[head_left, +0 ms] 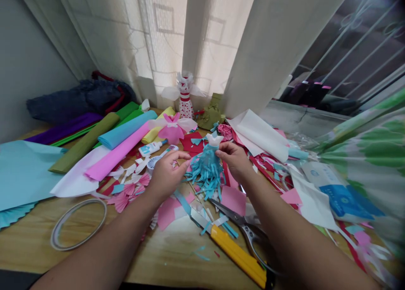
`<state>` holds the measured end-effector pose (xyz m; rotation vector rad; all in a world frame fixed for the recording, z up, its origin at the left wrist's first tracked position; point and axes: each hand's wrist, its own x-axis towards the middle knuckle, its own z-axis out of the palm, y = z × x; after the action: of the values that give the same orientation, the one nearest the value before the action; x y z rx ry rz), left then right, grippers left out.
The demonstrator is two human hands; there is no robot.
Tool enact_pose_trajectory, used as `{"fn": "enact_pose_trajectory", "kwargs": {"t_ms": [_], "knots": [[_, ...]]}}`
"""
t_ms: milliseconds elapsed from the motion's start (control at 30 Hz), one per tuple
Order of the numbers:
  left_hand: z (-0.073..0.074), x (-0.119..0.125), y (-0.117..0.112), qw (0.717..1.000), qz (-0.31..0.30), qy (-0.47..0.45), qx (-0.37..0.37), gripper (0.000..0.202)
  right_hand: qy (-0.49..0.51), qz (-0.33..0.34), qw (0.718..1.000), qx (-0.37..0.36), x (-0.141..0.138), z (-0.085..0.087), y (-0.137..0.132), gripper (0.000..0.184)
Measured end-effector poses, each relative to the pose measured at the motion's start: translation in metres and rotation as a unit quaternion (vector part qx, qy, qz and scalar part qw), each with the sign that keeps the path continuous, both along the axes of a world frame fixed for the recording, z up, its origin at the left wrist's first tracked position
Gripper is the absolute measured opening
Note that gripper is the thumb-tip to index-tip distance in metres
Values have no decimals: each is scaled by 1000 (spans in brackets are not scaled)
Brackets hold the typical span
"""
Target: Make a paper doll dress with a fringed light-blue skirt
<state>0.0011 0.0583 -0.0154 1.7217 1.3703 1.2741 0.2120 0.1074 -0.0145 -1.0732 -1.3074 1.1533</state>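
A small doll-like dress of blue fringed crepe paper [207,165] with a white ruffled top [215,140] stands over the table's middle. My right hand [233,157] pinches its upper right edge between thumb and fingertips. Just left of the fringe is my left hand [167,174], thumb and forefinger a little apart, nothing visible between them. Below the dress lie a yellow box cutter [238,256] with its blade out, and scissors [248,231] partly hidden by my right forearm. Pink paper pieces [233,200] and blue strips are scattered around them.
Crepe paper rolls [123,150] lie at left, near a glue bottle [152,148] and a tape roll [79,224]. Behind stand a pink paper dress [171,131] and a white-and-red one [186,104]. At right are white paper [261,134] and a blue-white tissue pack [340,193].
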Motion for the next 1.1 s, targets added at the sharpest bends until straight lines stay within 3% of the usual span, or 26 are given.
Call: {"fn": "enact_pose_trajectory", "kwargs": {"t_ms": [433, 567, 700, 867, 1100], "knots": [[-5, 0, 1, 998, -18, 61, 0, 15, -50, 22, 999, 1, 17, -21, 5, 32], [-5, 1, 0, 997, -19, 78, 5, 17, -70, 17, 997, 8, 20, -17, 4, 35], [7, 3, -2, 994, -22, 104, 34, 17, -102, -20, 994, 28, 30, -5, -7, 33], [19, 22, 11, 985, -15, 145, 86, 20, -154, -67, 984, 57, 40, 3, -20, 24], [9, 50, 24, 979, 28, 180, 95, 23, -227, -111, 958, 136, 17, -2, -13, 18]]}}
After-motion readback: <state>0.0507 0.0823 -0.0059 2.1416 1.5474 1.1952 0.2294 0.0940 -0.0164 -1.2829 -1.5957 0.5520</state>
